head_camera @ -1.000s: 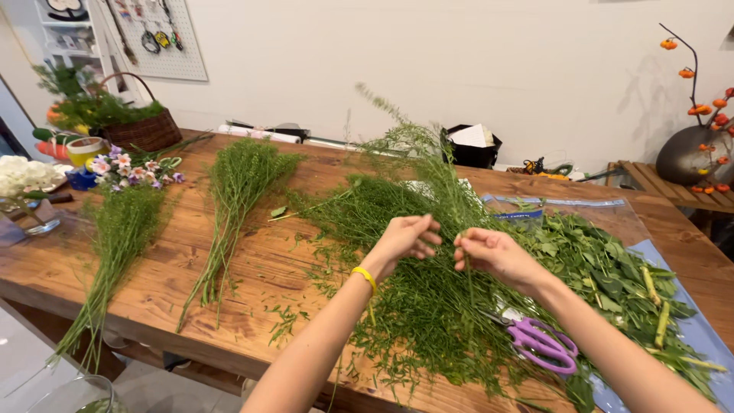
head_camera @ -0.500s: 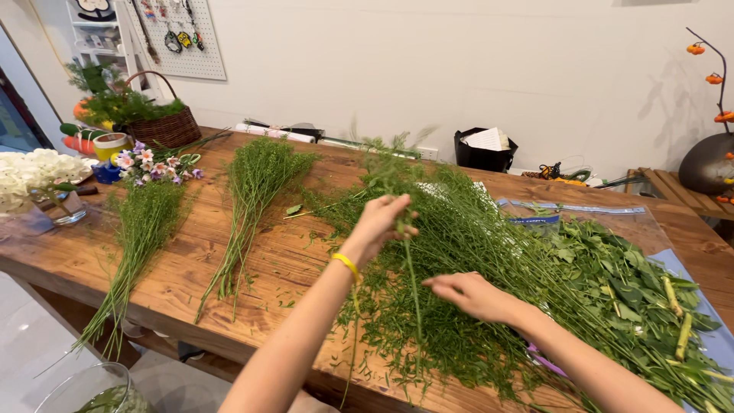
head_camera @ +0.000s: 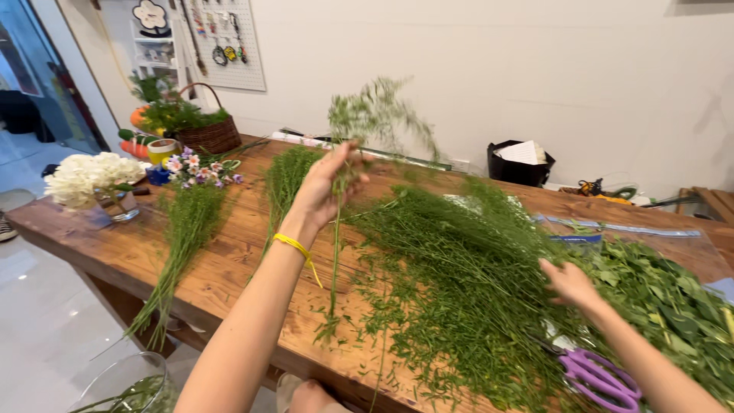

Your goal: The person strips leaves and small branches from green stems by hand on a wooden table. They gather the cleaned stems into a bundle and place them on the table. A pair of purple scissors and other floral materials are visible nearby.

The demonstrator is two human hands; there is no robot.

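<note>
Green, feathery stem (head_camera: 336, 222) hangs upright above the wooden counter (head_camera: 229, 260), pinched near its top in your raised left hand (head_camera: 325, 187), while your right hand (head_camera: 569, 283), fingers loosely spread, rests on the big pile of greenery (head_camera: 459, 291) beside purple scissors (head_camera: 596, 375).

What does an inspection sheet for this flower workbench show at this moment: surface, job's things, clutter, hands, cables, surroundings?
Surface: wooden table, strewn with bits of greenery.
Job's things: feathery stem lifted upright; big greenery pile; two sorted bunches.
Clutter: purple scissors, leafy cuttings, white flowers, small mixed blooms, wicker basket, black box.
Hands: left hand grips the stem; right hand rests on the pile, fingers spread.
Cables: nothing seen.
Surroundings: white wall, pegboard with tools, glass vase on the floor.
</note>
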